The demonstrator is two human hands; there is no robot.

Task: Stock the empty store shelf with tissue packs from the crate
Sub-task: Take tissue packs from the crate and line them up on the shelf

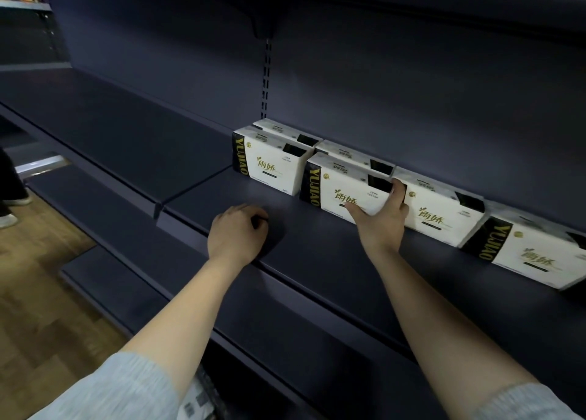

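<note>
Several white tissue packs with black and gold ends stand in a row along the back of the dark shelf. My right hand grips the front right corner of the second pack from the left, thumb on its front face and fingers on its right side. To its left stands another front pack, with more packs behind both. Further right sit a third pack and a fourth pack. My left hand rests as a loose fist on the bare shelf surface, holding nothing.
Lower dark shelves step out below the stocked one. A wooden floor lies at the left, with another person's shoes on it. A slotted upright runs up the back panel. Part of a pack shows at the bottom.
</note>
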